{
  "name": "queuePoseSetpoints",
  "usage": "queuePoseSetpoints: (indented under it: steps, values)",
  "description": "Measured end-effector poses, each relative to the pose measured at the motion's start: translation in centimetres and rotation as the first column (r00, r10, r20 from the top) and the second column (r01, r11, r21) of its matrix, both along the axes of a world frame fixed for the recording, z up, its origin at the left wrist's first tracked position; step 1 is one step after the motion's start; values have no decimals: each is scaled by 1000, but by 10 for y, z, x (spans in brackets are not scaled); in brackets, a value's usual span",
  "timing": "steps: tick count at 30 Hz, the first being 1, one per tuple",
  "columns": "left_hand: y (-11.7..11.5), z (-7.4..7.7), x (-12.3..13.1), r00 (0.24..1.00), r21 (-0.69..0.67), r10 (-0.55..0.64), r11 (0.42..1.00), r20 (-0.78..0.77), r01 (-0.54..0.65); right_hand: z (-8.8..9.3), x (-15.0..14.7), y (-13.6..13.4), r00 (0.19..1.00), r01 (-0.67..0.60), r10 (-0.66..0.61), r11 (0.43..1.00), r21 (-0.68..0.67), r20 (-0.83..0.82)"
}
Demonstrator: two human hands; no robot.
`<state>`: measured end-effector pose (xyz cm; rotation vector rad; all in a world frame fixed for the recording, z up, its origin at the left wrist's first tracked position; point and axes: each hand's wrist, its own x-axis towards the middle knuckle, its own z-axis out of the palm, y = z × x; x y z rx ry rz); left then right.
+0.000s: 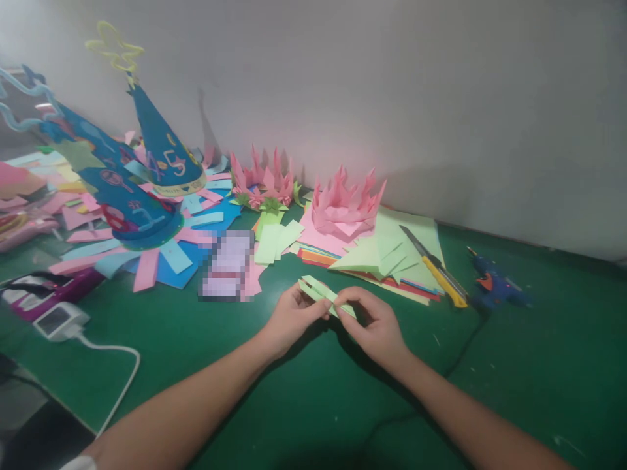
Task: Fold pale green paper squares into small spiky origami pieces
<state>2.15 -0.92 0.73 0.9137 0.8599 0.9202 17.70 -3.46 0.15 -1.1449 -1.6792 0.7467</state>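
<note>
Both my hands meet low over the green table (539,365), pinching one folded strip of light green paper (319,292). My left hand (294,313) grips its left part with closed fingers. My right hand (375,323) pinches its right end between thumb and forefinger. Just beyond my hands lies a stack of coloured paper sheets (392,254) with folded green pieces on top and a pink paper crown (345,205) standing on it.
A yellow utility knife (435,267) lies on the stack's right side, a blue glue gun (494,284) beside it. Blue cone hats (147,176), pink and blue paper strips and a second pink crown (262,179) crowd the left. A white charger (59,320) with cable sits near the left edge.
</note>
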Motion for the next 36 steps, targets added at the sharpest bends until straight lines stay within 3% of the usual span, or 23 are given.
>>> queuePoseSetpoints:
  steps: [6,12,16,22,28,36]
  values:
    - [2,-1,-2,994,-59,5,998,108,1,0,2,1,997,-10,7,999,-48,-72]
    - [3,-1,-1,999,0,40,999,33,-40,5,5,-1,989,-115,104,987,-113,-101]
    - [4,-6,-1,998,126,60,990,-27,-56,6,4,2,980,-36,-9,974,-224,-198]
    - [2,-14,-1,994,230,25,973,-106,0,3,2,9,995,15,-51,933,-358,-91]
    - [2,-14,0,998,126,67,990,0,-67,0,4,11,988,18,-79,915,-403,-135]
    - [3,-12,-1,995,30,97,995,-38,-96,1,4,10,987,0,-65,911,-413,-144]
